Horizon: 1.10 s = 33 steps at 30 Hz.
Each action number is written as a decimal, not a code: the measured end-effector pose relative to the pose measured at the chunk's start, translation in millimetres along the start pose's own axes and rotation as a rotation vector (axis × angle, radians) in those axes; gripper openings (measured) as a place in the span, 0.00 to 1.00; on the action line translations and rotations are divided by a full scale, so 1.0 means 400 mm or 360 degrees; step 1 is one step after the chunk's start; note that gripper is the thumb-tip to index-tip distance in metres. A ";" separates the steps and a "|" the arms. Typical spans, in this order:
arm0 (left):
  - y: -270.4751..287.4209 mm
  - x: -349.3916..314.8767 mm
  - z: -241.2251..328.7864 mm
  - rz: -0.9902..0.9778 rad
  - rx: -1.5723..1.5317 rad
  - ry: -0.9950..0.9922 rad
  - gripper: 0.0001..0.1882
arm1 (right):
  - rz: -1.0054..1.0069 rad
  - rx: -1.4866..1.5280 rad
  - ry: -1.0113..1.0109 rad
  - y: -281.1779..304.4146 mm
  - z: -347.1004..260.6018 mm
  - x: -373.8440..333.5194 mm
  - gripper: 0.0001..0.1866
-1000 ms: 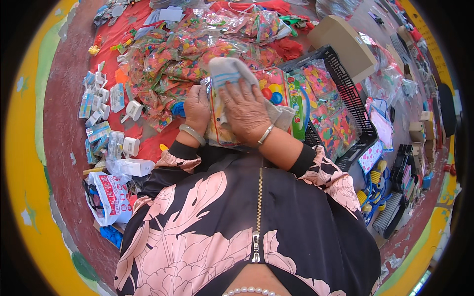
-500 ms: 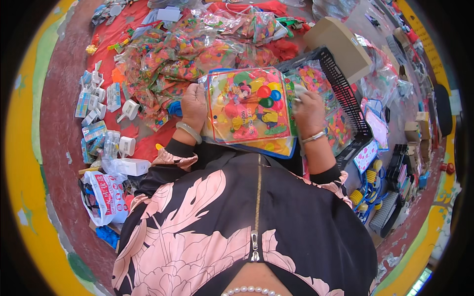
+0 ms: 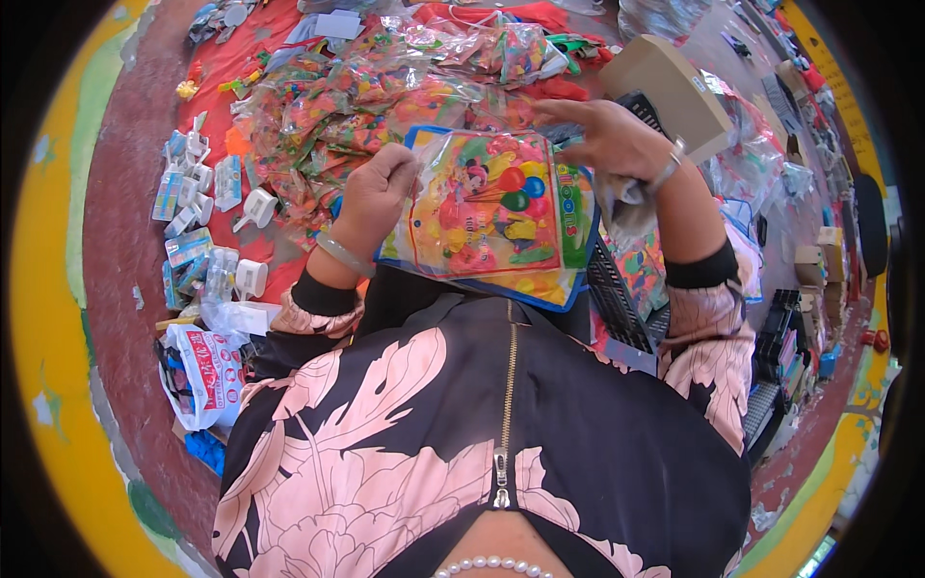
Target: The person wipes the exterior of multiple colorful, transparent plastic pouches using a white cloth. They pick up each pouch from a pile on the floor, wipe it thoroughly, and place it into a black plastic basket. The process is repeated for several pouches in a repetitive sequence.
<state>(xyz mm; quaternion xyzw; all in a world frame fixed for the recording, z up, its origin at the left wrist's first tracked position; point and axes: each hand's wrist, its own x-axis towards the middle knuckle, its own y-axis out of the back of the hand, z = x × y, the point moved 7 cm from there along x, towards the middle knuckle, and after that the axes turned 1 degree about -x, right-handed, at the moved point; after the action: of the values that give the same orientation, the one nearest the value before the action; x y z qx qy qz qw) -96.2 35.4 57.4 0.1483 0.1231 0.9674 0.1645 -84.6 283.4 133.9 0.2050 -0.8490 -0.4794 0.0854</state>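
A flat clear plastic bag of colourful balloons (image 3: 482,217), with a printed picture card and blue edging, lies over my lap. My left hand (image 3: 378,193) is closed on its left edge, thumb and fingers pinched together. Above the bag's upper right corner is my right hand (image 3: 612,144), raised, its thumb and forefinger stretched out toward the left. Under that palm hangs a blurred grey cloth-like bundle (image 3: 628,207); it appears held by the other fingers, which are hidden. More packed balloon bags (image 3: 347,125) lie heaped beyond my left hand.
A black plastic crate (image 3: 621,294) tilts beside my right forearm, with a cardboard box (image 3: 665,91) behind it. White plastic dispensers (image 3: 255,207) and a white carrier bag (image 3: 202,376) lie at the left. Small boxes (image 3: 829,255) line the right side.
My right hand has lifted off the bag's right edge, moving up and right, with its fingers spreading. My left hand keeps its pinch and has shifted slightly. The crate appears lower and more tilted.
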 end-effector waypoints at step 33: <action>0.110 0.037 0.219 0.0030 -0.0441 -0.0224 0.05 | -0.0081 0.1749 -0.0192 0.046 -0.046 -0.217 0.08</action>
<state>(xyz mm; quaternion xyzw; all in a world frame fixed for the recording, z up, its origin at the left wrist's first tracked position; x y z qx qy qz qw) -93.2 17.1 154.6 0.1927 -0.0248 0.9638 0.1826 -5.0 314.7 163.5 0.2119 -0.9725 0.0213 -0.0944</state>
